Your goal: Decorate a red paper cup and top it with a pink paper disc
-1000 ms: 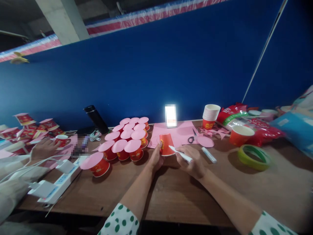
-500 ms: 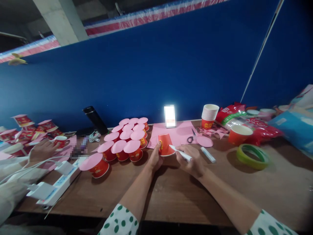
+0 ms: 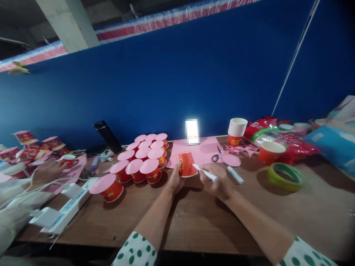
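Observation:
My left hand (image 3: 176,178) is closed around the left side of a red paper cup (image 3: 188,164) with yellow print, held upside down and slightly tilted, its white rim low. In my right hand (image 3: 217,181) is a white pen-like tube (image 3: 206,173), gripped like a pen. Its pointed tip meets the cup's right side near the rim; I cannot tell whether it touches. Just right of that hand lies a small white cylinder (image 3: 235,175). Behind the cup a pink paper sheet (image 3: 206,146) carries dark-handled scissors (image 3: 215,158), with a pink paper disc (image 3: 232,160) beside them.
Several upturned red cups topped with pink discs (image 3: 149,166) stand left. Rightward are stacked cups (image 3: 237,129), a single cup (image 3: 271,152), a green tape roll (image 3: 285,177) and a red bag (image 3: 262,131). A power strip (image 3: 66,208) lies near another person's hand (image 3: 48,171).
The view has shifted very slightly. Both hands, the cup and the white tube keep almost the same positions.

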The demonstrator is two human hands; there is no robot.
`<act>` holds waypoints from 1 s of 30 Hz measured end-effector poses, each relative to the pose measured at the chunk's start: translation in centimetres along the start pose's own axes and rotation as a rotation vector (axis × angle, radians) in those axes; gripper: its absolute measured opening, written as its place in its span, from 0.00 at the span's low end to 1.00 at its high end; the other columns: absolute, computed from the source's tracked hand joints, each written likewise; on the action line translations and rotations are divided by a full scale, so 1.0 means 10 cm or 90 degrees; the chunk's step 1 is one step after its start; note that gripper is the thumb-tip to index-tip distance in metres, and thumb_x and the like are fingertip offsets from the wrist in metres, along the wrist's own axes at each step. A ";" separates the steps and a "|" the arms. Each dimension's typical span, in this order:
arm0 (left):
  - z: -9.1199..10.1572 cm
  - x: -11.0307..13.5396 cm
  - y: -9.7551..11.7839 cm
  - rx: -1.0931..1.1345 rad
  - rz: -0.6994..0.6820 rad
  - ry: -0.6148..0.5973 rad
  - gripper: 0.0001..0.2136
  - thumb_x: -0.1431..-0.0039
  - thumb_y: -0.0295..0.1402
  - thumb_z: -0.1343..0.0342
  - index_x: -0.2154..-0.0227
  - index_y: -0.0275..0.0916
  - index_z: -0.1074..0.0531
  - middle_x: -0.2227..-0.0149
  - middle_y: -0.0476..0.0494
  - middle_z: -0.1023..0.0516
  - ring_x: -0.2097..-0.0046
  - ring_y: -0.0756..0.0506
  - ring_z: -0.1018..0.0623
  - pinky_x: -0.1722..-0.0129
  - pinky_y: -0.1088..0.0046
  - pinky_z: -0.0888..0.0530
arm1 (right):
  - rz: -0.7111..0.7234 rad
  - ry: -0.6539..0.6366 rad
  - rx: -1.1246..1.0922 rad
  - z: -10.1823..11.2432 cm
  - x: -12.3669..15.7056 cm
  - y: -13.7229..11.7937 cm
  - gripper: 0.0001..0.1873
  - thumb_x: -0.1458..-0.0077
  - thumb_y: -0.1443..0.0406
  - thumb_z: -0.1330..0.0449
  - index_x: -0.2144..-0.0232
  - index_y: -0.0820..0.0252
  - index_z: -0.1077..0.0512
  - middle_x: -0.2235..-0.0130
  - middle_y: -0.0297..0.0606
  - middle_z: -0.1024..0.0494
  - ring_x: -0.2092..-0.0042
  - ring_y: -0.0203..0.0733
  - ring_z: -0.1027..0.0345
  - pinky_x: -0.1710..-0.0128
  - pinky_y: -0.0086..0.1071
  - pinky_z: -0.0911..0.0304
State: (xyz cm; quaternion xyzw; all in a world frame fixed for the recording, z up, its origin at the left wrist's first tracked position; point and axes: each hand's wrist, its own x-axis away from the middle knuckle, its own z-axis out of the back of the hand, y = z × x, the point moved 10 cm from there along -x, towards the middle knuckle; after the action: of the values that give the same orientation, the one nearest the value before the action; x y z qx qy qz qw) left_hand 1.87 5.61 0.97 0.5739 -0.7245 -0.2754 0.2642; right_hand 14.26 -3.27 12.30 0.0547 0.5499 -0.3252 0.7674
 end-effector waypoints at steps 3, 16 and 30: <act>0.02 0.00 0.01 -0.001 -0.008 0.011 0.14 0.44 0.39 0.45 0.62 0.32 0.27 0.62 0.39 0.20 0.53 0.40 0.23 0.49 0.62 0.30 | 0.000 0.000 0.016 0.00 0.00 0.01 0.04 0.45 0.71 0.45 0.66 0.59 0.32 0.69 0.38 0.24 0.68 0.39 0.31 0.67 0.33 0.37; -0.01 0.02 0.03 0.000 -0.009 0.016 0.15 0.46 0.40 0.44 0.61 0.32 0.27 0.61 0.38 0.20 0.52 0.39 0.24 0.48 0.62 0.30 | -0.007 -0.010 0.003 -0.01 0.00 0.02 0.04 0.44 0.69 0.46 0.67 0.59 0.32 0.70 0.37 0.25 0.68 0.39 0.31 0.67 0.32 0.37; -0.03 0.02 0.01 0.003 0.003 0.006 0.17 0.46 0.41 0.44 0.60 0.32 0.28 0.59 0.37 0.21 0.52 0.39 0.24 0.49 0.61 0.30 | -0.002 -0.016 -0.013 0.00 -0.01 -0.01 0.04 0.45 0.71 0.46 0.66 0.59 0.32 0.70 0.37 0.25 0.68 0.39 0.31 0.67 0.32 0.37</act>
State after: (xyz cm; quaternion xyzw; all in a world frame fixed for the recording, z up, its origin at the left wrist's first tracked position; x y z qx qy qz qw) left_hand 1.96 5.37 1.29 0.5741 -0.7254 -0.2704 0.2667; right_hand 14.19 -3.32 12.42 0.0415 0.5434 -0.3215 0.7743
